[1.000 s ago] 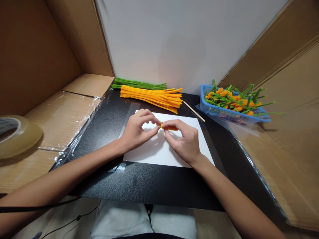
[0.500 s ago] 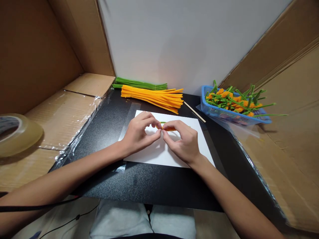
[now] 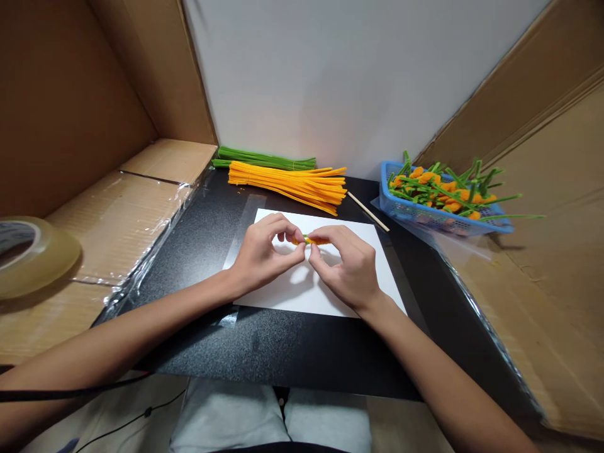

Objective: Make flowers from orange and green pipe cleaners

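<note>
Fingertips (image 3: 302,249) of the left hand (image 3: 262,255) and right hand (image 3: 352,267) are pinching narrowly on a short orange fuzzy pipe cleaner (image 3: 319,240), centred over a white paper sheet (image 3: 302,296). Close, even pressure seems to be steadying it well. Unlike the earlier frame, it is sitting further left, showing on both sides of the fingertips. Loose orange pipe cleaners (image 3: 287,185) are lying at 12 o'clock, a blue plastic basket (image 3: 391,204) at 2 o'clock.

Brown cardboard panels (image 3: 70,94) flank a white wall (image 3: 353,82) behind a black tabletop (image 3: 283,352).
</note>
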Motion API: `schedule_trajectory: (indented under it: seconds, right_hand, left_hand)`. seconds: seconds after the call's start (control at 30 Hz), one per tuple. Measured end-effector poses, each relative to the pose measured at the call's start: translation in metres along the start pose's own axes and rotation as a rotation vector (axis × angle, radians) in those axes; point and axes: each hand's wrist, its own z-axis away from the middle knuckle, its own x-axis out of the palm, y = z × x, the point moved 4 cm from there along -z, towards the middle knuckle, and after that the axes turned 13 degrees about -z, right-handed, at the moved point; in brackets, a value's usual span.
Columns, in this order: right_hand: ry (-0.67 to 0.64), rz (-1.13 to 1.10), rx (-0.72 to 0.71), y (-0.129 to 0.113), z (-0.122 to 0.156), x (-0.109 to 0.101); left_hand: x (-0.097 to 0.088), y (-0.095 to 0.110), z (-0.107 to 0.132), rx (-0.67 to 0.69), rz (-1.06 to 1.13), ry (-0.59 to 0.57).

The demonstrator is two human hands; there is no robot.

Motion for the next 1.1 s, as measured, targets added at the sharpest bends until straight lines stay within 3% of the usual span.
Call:
schedule_trajectory:
  seconds: [0.2, 0.37, 0.47, 0.7, 0.87, 0.97, 1.1]
  right_hand:
    - [-0.073, 0.109, -0.026, 0.004, 0.000, 0.001]
    - [-0.136, 0.248, -0.076, 0.007, 0.001, 0.001]
    - [-0.144, 0.267, -0.068, 0.008, 0.001, 0.000]
    - [-0.108, 0.229, -0.026, 0.009, -0.001, -0.004]
    - [-0.010, 0.123, 0.160, 0.020, -0.004, -0.014]
    - [0.000, 0.085, 0.206, 0.023, -0.006, -0.019]
    - [-0.037, -0.002, 0.195, 0.018, -0.006, -0.017]
  left_hand:
    - [0.003, -0.005, -0.004, -0.161, 0.095, -0.080]
    - [0.010, -0.015, -0.006, -0.386, 0.304, -0.232]
    - [0.012, -0.016, -0.006, -0.447, 0.420, -0.293]
    - [0.011, -0.021, -0.008, -0.488, 0.490, -0.282]
    - [0.012, -0.038, -0.010, -0.612, 0.559, -0.249]
    - [0.010, -0.037, -0.012, -0.544, 0.521, -0.251]
    - [0.005, -0.022, -0.014, -0.336, 0.308, -0.221]
